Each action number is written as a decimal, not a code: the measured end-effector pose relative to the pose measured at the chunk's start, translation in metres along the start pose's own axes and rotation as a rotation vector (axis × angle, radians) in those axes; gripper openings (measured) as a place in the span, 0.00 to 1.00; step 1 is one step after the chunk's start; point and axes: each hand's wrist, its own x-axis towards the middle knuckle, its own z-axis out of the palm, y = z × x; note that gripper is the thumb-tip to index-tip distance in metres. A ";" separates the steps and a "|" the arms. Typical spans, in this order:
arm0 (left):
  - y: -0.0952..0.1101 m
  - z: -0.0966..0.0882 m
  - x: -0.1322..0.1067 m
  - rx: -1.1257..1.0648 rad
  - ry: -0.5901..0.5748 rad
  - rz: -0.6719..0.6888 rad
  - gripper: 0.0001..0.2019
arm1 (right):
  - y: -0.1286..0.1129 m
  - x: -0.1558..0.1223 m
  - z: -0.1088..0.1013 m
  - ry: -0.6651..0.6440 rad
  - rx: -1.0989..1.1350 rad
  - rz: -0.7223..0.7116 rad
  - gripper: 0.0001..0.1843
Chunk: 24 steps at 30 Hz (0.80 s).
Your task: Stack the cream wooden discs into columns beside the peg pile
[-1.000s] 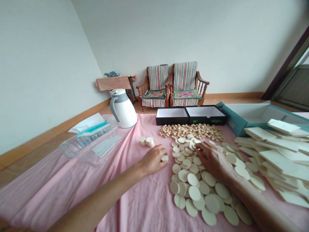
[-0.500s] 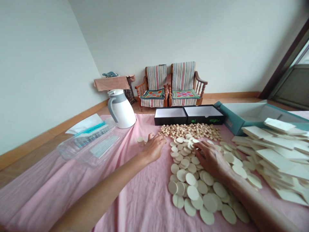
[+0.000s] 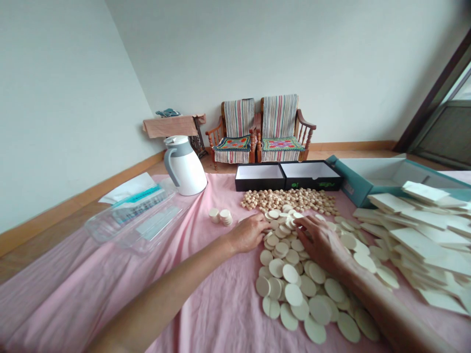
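Many flat cream discs lie spread and overlapping on a pink cloth. My left hand rests at the upper left edge of this spread, its fingertips against the discs. My right hand lies over the upper part of the spread, with its fingers curled down on the discs. Its palm hides the discs beneath it. Two short stacks of cream discs stand left of my left hand. A heap of small tan pellets lies just above the discs.
White rectangular slabs lie heaped at the right. Behind them is an open teal box. Two black trays stand at the cloth's far edge. A white jug and a transparent plastic box stand at the left.
My left hand has moved right, from beside the short stacks to the edge of the disc spread, leaving the stacks in full view. My right hand has hardly moved.
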 end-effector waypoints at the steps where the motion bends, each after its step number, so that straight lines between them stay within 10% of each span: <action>1: 0.000 -0.001 -0.001 0.008 0.015 -0.021 0.13 | 0.000 0.000 0.000 -0.002 0.001 0.000 0.11; 14: 0.001 0.006 -0.002 0.002 0.043 0.006 0.18 | 0.000 -0.001 0.001 -0.010 -0.001 0.003 0.12; 24: 0.013 -0.010 -0.025 0.314 0.093 -0.239 0.10 | -0.002 0.000 -0.001 -0.012 -0.025 0.016 0.12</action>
